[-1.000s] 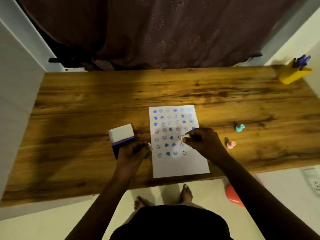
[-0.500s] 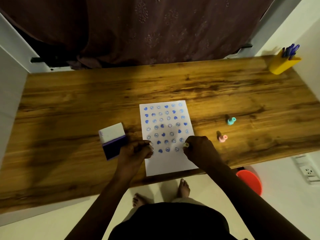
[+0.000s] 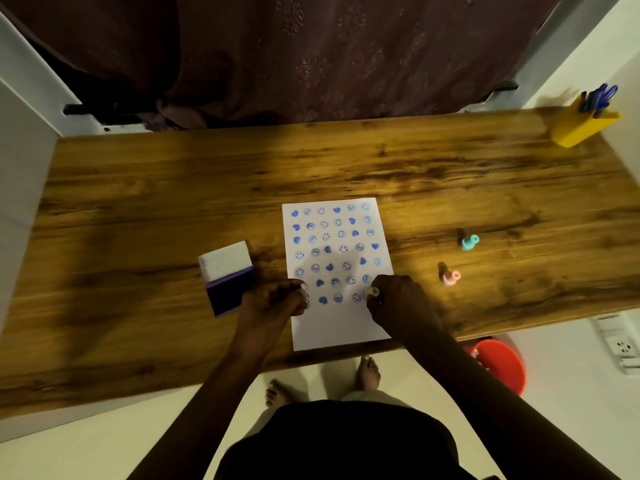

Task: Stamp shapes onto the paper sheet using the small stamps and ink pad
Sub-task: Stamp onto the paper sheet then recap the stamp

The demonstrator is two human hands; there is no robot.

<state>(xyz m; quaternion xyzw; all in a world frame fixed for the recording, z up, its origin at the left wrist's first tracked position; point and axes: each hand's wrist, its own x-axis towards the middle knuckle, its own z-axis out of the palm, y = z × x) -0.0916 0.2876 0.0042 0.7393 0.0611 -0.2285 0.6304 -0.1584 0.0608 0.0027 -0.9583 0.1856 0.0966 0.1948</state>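
A wide wooden worktop (image 3: 173,188) fills the middle of the view, with a dark curtain (image 3: 311,53) hanging behind its far edge. On the worktop, near its front edge, lies a white paper sheet (image 3: 341,327), already covered in rows of blue hearts and smiley faces down to about two thirds of its length. Just left of the sheet stands the ink pad (image 3: 230,287), open, with its white lid (image 3: 225,259) tilted up at the far side. At the far right corner a yellow holder (image 3: 581,128) keeps some blue pens. Under the worktop edge, on the floor, a red bucket (image 3: 502,365) is partly visible. The left hand (image 3: 277,301) rests at the left border of the sheet, touching the ink pad, its fingers clenched around something small and pale that I cannot identify. The right hand (image 3: 398,303) is at the right border of the sheet, its fingers grasping a small yellow stamp (image 3: 374,291) that is pressed down on the paper at the end of the lowest printed row. To the right of the sheet, apart from it, a teal stamp (image 3: 469,242) and a pink stamp (image 3: 450,277) lie on the wood.
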